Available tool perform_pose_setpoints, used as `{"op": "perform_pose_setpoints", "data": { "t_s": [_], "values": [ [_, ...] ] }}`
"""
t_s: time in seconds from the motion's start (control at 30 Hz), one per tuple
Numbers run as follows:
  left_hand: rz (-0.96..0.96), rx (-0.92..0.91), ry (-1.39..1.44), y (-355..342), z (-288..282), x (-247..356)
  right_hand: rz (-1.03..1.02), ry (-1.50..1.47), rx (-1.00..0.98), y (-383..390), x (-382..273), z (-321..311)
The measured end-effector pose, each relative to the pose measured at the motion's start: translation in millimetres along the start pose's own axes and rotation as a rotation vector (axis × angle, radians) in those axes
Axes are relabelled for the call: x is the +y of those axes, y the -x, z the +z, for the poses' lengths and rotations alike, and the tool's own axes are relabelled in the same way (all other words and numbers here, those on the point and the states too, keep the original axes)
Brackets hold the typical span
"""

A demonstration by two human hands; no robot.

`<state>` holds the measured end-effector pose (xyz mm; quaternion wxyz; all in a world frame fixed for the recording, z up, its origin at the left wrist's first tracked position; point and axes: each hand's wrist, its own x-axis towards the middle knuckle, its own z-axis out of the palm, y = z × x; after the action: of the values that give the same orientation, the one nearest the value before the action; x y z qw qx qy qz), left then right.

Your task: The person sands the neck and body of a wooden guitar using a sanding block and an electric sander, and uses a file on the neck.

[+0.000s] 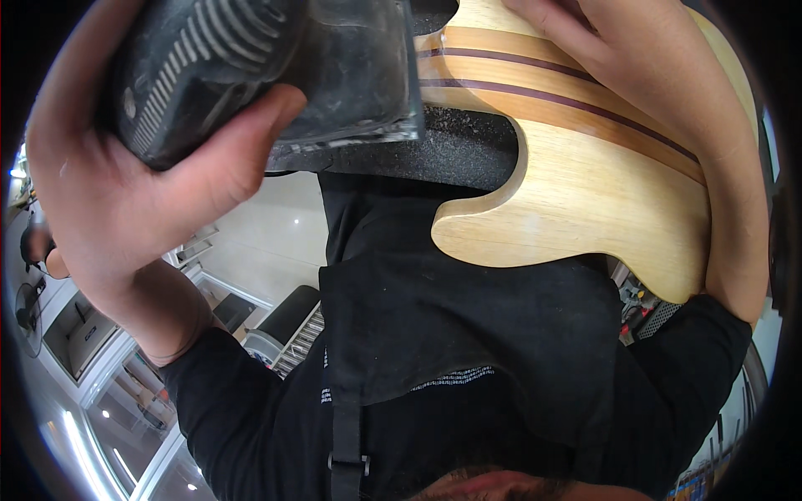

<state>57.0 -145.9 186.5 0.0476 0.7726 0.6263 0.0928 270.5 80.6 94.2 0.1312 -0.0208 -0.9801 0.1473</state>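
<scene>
Tool (351,75) in curled left hand (154,188), right hand (606,33) over guitar body (593,184)

A black power tool (267,75) in the left hand (138,196) is blocking the upper left, and the right forearm (723,159) is barring the right; between tool and wooden body (601,188), a curved notch is leaving room above the dusty surface (472,146).

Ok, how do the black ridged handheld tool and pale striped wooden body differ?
The tool is black; the wooden body is pale with darker stripes. The tool looks boxy; the wooden body, curved. Left hand grips the tool; right hand lies over the wooden body. Frame's top crops both.
</scene>
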Motion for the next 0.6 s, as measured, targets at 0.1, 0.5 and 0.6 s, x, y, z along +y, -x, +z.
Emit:
{"op": "perform_pose_setpoints", "data": {
  "t_s": [0.1,0.5,0.6],
  "values": [
    [-0.001,-0.006,0.004,0.8,-1.7,-1.5,-0.004,0.003,-0.004,-2.1,-0.6,-1.2],
    [-0.006,-0.050,0.021,-3.4,-9.4,-7.1,-0.010,0.028,0.000,-4.7,-0.3,-2.7],
    [-0.009,-0.071,0.029,-5.2,-9.6,-9.0,0.003,0.004,-0.015,-5.0,-0.4,-3.4]
  ]
}}
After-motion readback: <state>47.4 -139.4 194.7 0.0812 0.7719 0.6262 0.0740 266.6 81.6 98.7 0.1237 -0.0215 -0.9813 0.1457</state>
